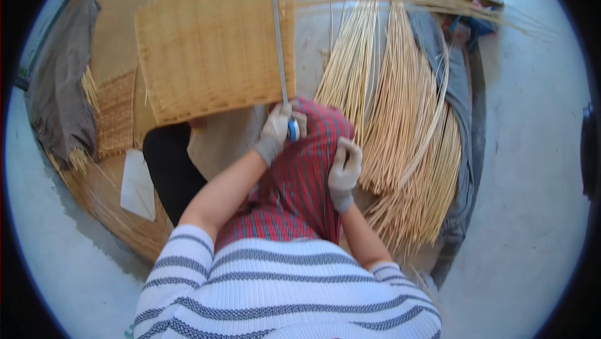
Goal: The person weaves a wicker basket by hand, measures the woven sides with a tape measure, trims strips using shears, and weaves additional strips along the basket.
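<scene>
My left hand, in a pale work glove, is closed on a tape measure with a blue-and-white case. Its metal blade stretches away from me across a woven wicker panel, near the panel's right edge. The near edge of that panel lies just beyond my hand. My right hand, gloved too, rests by my right knee against the red striped cloth over my lap. Its fingers are curled in, and whatever they may hold is hidden.
Bundles of long wicker strands fan out to my right, beside grey cloth. Loose strands extend right from the panel's far side. Leftward lie a smaller woven piece, a white sheet and dark grey cloth.
</scene>
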A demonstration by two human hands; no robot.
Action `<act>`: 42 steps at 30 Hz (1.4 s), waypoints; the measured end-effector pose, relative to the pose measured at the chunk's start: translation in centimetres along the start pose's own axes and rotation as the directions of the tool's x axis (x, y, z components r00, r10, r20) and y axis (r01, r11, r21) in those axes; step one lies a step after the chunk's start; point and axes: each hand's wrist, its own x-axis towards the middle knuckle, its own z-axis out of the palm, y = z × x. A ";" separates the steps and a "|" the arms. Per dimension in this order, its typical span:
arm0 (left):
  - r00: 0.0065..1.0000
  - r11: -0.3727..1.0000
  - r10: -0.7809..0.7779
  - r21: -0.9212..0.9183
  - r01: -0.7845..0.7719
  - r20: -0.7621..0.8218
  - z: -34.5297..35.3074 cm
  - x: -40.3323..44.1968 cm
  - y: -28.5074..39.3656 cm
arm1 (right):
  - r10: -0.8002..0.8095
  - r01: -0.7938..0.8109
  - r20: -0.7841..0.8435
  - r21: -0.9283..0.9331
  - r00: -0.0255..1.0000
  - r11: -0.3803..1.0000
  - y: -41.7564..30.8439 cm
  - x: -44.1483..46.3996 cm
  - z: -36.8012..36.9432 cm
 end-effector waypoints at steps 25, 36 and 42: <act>0.934 0.696 0.297 0.715 -0.070 -0.198 -9.6 -7.5 5.3 | 0.805 -0.466 0.574 -0.677 0.152 0.570 22.6 -25.9 -4.1; 0.954 0.522 0.182 0.846 0.110 -0.237 -9.9 -8.8 1.3 | 0.937 -0.611 0.327 -0.720 0.121 0.330 24.8 -31.3 -5.3; 0.947 0.437 -0.160 0.841 0.320 -0.277 -11.3 -9.1 -0.8 | 0.945 -0.471 0.310 -0.852 -0.105 0.227 22.6 -38.6 -9.9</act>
